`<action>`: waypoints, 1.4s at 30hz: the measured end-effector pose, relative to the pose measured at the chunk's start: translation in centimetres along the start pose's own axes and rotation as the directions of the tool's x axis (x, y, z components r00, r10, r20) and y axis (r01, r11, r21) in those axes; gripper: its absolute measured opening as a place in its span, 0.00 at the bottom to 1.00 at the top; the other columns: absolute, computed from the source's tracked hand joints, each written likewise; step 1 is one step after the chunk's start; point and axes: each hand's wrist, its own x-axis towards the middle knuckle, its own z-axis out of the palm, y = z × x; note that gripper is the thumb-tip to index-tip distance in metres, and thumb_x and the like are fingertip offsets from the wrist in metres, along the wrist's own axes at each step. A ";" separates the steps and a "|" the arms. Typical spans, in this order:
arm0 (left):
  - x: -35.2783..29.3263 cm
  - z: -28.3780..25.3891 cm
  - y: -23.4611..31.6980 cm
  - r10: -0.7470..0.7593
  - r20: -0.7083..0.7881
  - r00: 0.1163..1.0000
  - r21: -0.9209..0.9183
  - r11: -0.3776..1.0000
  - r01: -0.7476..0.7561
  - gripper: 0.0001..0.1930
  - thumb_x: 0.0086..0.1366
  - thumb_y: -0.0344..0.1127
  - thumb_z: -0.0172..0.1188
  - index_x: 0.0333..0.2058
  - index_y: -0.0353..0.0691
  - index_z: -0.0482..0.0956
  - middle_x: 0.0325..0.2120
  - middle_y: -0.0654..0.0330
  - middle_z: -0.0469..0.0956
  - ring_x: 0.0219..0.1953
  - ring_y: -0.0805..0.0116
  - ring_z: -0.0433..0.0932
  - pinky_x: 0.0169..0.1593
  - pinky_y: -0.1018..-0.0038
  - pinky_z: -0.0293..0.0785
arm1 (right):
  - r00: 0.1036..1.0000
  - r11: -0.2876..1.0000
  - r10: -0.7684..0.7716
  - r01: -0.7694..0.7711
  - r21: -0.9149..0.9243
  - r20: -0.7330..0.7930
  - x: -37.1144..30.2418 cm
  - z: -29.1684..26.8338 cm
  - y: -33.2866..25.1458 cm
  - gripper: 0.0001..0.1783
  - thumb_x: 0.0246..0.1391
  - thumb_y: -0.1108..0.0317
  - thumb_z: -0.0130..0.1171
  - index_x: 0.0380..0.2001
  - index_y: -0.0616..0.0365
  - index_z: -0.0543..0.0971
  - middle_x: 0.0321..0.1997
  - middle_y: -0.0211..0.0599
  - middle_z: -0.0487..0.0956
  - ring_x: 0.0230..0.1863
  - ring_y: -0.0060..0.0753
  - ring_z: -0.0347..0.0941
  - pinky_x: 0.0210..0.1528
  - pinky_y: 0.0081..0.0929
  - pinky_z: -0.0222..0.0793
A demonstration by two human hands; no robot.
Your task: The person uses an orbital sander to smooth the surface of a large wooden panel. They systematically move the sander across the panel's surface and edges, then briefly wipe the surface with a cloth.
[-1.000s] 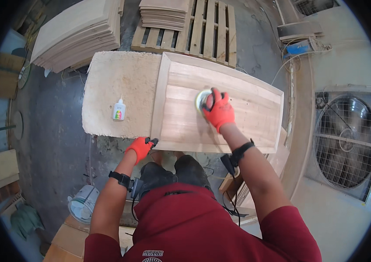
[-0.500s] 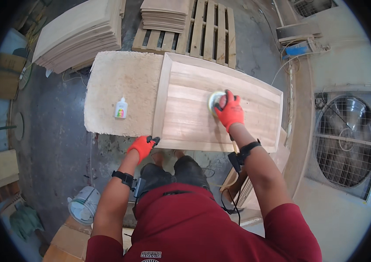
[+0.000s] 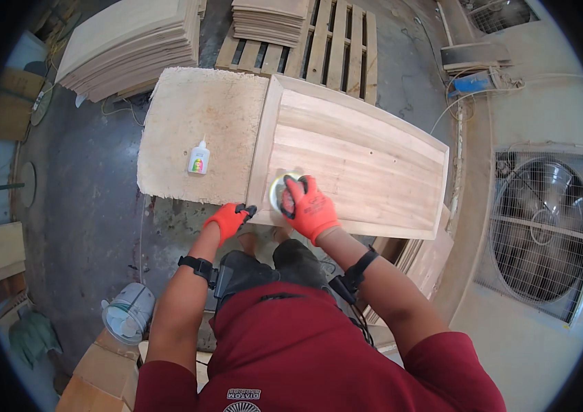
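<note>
A framed wooden panel (image 3: pixel 367 175) lies across the work surface in front of me, its raised border around a pale striped centre. My right hand (image 3: pixel 313 214), in a red glove with black fingertips, is closed over a round palm sander (image 3: pixel 283 192). The sander rests on the panel's near left part, close to the frame, its lower side hidden. My left hand (image 3: pixel 225 222), gloved alike, grips the frame at the panel's near left corner. Left of the panel, a white bottle (image 3: pixel 198 160) with a pointed nozzle stands or lies on a rough-edged board (image 3: pixel 164 117).
Beyond the board is a tall stack of wood sheets (image 3: pixel 130 48), beside a slatted pallet (image 3: pixel 343 51) bearing a smaller stack (image 3: pixel 269 20). A caged fan (image 3: pixel 542 230) stands at the right wall. A bucket (image 3: pixel 129 312) sits at lower left; more panels (image 3: pixel 423 257) lean near my right arm.
My right hand has swept the sander left and toward me, from the panel's middle to near its left frame. The left hand stays at the corner. The whole view has shifted slightly.
</note>
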 end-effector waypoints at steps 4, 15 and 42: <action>2.6 1.6 -7.0 0.097 0.045 0.994 -0.434 0.898 -0.068 0.20 0.75 0.48 0.51 0.49 0.38 0.82 0.41 0.58 0.84 0.42 0.66 0.82 0.47 0.69 0.76 | 0.999 1.000 0.013 -0.012 -0.016 0.039 -0.6 -0.8 0.7 0.42 0.47 0.56 0.71 0.66 0.43 0.69 0.64 0.53 0.68 0.53 0.59 0.78 0.49 0.49 0.79; 1.6 1.9 -5.6 0.014 0.064 0.998 -0.829 0.557 0.046 0.35 0.76 0.64 0.46 0.52 0.32 0.79 0.45 0.53 0.84 0.46 0.60 0.83 0.54 0.64 0.79 | 0.999 0.999 0.034 -0.034 0.005 0.032 -2.6 0.0 0.7 0.43 0.46 0.55 0.72 0.67 0.43 0.68 0.64 0.55 0.66 0.51 0.61 0.78 0.48 0.50 0.79; -0.4 2.7 -5.9 -0.049 0.038 0.998 -0.908 0.416 0.055 0.39 0.73 0.68 0.48 0.55 0.31 0.75 0.51 0.44 0.81 0.51 0.51 0.83 0.58 0.59 0.77 | 0.979 0.976 -0.198 0.201 -0.083 0.038 9.5 -1.6 -3.6 0.41 0.50 0.59 0.68 0.68 0.37 0.66 0.60 0.52 0.69 0.46 0.58 0.80 0.45 0.50 0.80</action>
